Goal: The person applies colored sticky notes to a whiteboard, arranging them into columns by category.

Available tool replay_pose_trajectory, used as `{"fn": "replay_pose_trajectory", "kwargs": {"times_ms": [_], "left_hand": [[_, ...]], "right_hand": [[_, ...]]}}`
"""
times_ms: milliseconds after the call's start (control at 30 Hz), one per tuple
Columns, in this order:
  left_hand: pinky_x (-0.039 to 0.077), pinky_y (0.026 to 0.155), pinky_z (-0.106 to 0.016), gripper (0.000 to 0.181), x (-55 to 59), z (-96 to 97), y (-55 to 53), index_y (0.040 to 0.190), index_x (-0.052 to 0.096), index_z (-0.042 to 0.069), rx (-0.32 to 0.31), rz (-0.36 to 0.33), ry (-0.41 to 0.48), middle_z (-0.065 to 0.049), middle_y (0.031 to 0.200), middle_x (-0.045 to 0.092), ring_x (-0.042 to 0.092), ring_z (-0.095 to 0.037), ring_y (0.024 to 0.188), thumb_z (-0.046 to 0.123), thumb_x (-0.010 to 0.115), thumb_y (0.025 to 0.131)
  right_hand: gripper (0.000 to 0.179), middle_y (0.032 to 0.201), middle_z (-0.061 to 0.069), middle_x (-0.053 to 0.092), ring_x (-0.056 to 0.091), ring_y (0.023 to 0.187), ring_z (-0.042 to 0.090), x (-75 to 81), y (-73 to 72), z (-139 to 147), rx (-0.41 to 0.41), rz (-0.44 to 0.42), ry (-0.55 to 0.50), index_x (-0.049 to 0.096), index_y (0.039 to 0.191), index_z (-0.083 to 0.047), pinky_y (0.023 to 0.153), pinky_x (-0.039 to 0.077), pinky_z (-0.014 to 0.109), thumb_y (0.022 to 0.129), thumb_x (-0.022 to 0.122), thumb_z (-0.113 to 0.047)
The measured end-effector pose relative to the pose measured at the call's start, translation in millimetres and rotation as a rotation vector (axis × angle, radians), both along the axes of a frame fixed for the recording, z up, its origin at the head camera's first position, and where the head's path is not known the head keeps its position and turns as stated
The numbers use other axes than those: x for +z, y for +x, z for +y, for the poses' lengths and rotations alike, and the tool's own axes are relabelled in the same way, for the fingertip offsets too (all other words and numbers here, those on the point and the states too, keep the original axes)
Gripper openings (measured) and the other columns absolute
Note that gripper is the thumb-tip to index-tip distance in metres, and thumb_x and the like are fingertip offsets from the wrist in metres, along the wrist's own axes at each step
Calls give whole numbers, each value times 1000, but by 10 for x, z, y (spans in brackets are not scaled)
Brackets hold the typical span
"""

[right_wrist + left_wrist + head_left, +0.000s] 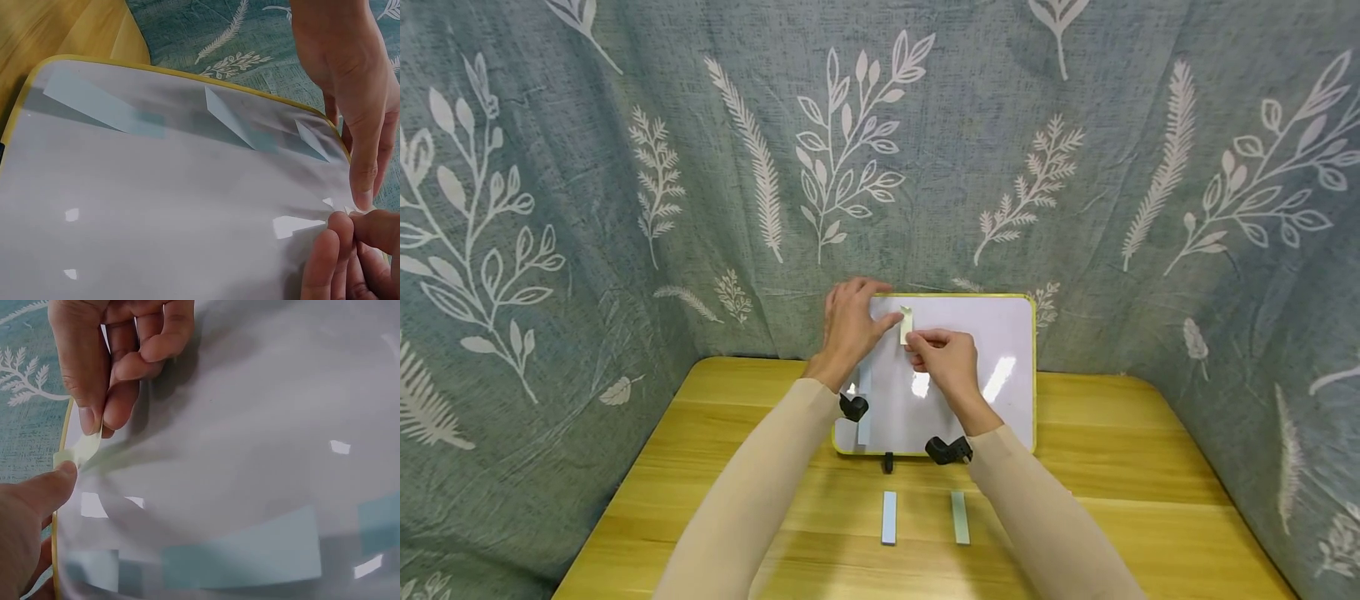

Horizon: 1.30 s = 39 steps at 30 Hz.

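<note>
A whiteboard point(985, 375) with a yellow rim leans back at the curtain. My right hand point(951, 358) pinches the lower end of a pale yellow sticky strip point(906, 323) between thumb and fingertips. This end is lifted off the surface and bends outward in the left wrist view. At the strip's upper end, by the top rim, the thumb of my left hand point(850, 321) presses it down. The other left fingers reach behind the board's edge. Several light blue strips point(87, 103) stick to the board's left side in a row, their free ends standing out.
On the wooden table point(1112, 467) in front of the board lie a blue strip pad point(889, 518) and a pale green strip pad point(961, 518). A small black object point(889, 462) sits at the board's lower rim. A patterned curtain point(925, 208) surrounds the table behind and at the sides.
</note>
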<state>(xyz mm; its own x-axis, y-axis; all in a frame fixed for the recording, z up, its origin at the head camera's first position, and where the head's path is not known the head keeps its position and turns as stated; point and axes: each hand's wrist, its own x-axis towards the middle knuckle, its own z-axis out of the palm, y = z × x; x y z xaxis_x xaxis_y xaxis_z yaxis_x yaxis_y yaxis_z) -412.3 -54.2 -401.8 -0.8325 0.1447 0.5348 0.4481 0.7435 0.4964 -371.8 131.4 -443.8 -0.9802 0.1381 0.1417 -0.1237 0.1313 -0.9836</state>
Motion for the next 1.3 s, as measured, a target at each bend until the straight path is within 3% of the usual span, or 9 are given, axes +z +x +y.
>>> {"fn": "replay_pose_trajectory", "kwargs": {"times_ms": [300,1300], "left_hand": [[38,137,-60,50,-49,6,-29,145,81,21,12,-10,49,-9,146,76,66,-39,136,39,95,101],[35,138,-60,47,-88,170,-45,139,84,23,102,20,59,-10,136,75,63,-39,132,45,96,99]], "right_hand": [[26,99,14,90,80,70,12,18,-9,1,-20,-21,-1,89,120,0,67,69,27,108,88,-23],[21,97,14,90,79,65,10,52,-10,3,-24,-37,17,90,117,-2,65,68,26,108,87,-21]]}}
